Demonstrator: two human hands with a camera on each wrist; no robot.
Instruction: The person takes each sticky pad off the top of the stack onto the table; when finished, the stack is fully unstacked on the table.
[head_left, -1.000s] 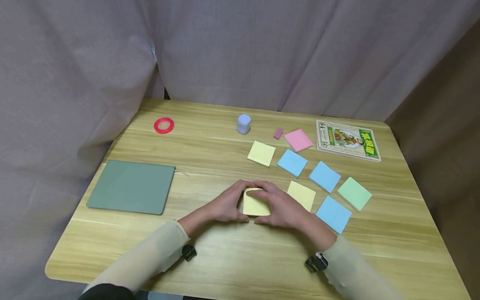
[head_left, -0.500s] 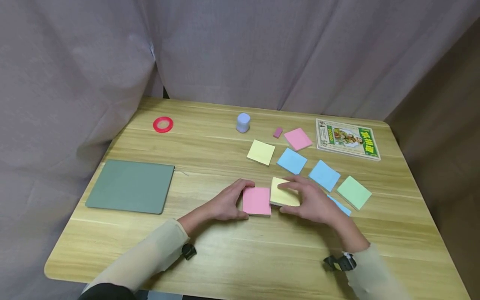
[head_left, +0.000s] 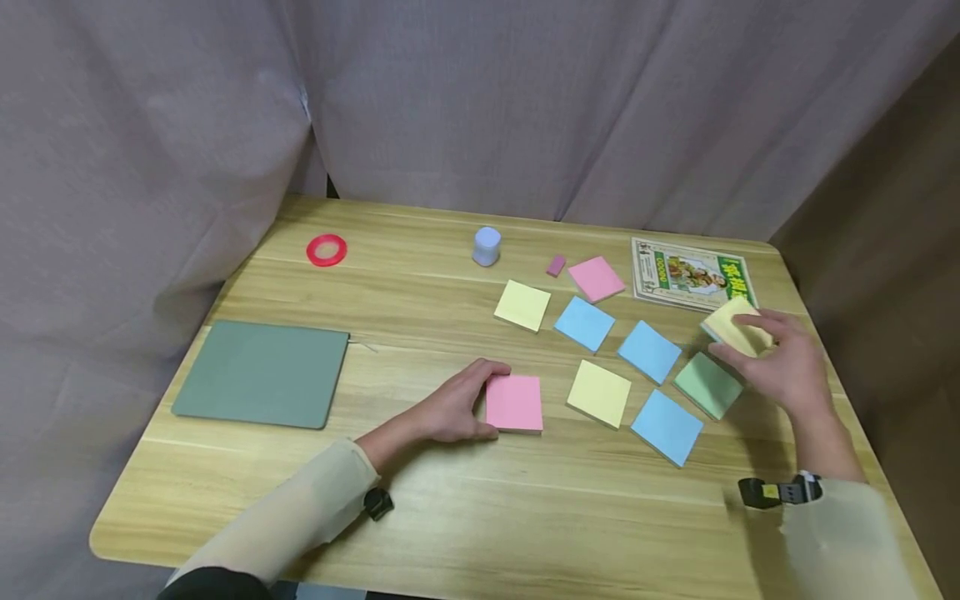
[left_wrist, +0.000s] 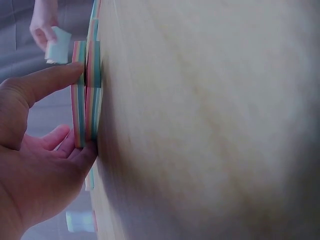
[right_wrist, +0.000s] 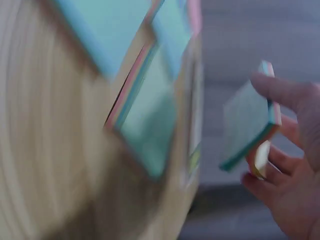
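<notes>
Now, both hands busy with pads!
Left hand (head_left: 453, 410) grips the pink pad (head_left: 513, 402); right hand (head_left: 783, 362) pinches a yellow pad (head_left: 735, 326), fingertips partly hidden, wrist views blurred.

Showing on the table (head_left: 450, 517): three yellow pads (head_left: 522, 305), three blue pads (head_left: 584, 323), two pink pads (head_left: 514, 402), one green pad (head_left: 708, 384), one booklet (head_left: 693, 277), one tape ring (head_left: 327, 249), one grey mat (head_left: 262, 373).

Pink-topped pad (head_left: 513, 402) flat at table centre, left hand (head_left: 448, 410) gripping its edge; yellow-topped pad (head_left: 737, 327) held aloft, tilted, in right hand (head_left: 787, 367).
</notes>
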